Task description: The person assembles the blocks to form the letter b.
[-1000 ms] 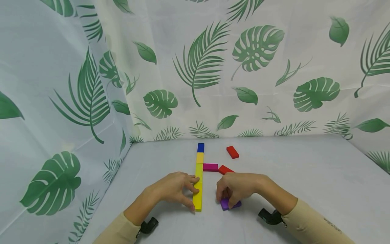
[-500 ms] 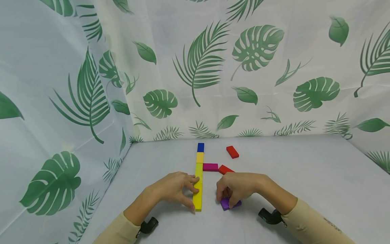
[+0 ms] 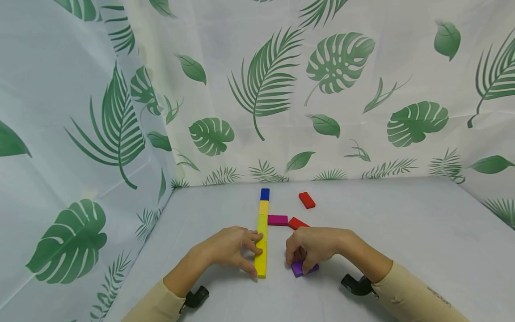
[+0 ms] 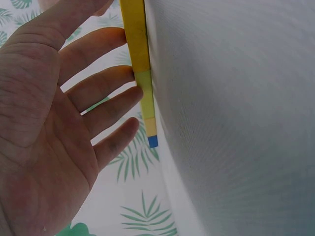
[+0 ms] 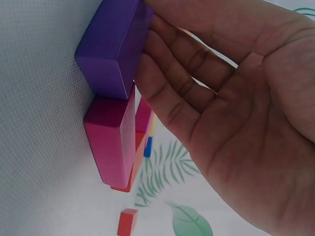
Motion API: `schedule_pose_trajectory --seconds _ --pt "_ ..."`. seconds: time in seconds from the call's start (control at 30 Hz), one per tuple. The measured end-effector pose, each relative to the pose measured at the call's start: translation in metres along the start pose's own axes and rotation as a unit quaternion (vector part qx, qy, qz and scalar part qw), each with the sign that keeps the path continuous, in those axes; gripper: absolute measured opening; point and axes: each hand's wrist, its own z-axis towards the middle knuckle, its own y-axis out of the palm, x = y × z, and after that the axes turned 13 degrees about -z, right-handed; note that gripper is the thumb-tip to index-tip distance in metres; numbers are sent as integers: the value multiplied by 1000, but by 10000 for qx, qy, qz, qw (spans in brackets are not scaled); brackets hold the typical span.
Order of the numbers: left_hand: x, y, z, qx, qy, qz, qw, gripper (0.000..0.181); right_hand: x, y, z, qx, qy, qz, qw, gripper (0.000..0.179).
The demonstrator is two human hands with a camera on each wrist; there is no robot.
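A straight row of small blocks runs away from me: yellow blocks point(image 3: 261, 250), a lighter orange-yellow one point(image 3: 263, 207) and a blue one point(image 3: 265, 194) at the far end. My left hand point(image 3: 229, 248) lies along the row's left side, fingers fairly straight, fingertips at the edge of the yellow blocks. To the right of the row, my right hand point(image 3: 315, 246) pinches a purple block point(image 3: 298, 269) lying on the table. In the right wrist view a pink block point(image 5: 110, 140) stands against the purple block's point(image 5: 115, 44) end; the right hand covers it in the head view.
A magenta block point(image 3: 277, 220) juts right from the row, and a red block point(image 3: 297, 223) slants on from its end. Another red block point(image 3: 307, 200) lies apart farther back. Leaf-patterned cloth point(image 3: 281, 147) rises behind the table point(image 3: 382, 210) and at the left.
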Motion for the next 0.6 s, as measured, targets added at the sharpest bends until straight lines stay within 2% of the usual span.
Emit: schedule_pose_trajectory --seconds 0.33,0.47,0.6 --pt "-2 1 0 24 49 20 10000 65 2 -1 0 55 -1 32 10000 28" --pt "-1 0 1 0 -22 -17 10000 65 5 -4 1 388 -72 -56 9992 25" --pt "0 0 1 -12 -63 -40 10000 65 9 -5 3 916 -172 -168 9955 27"
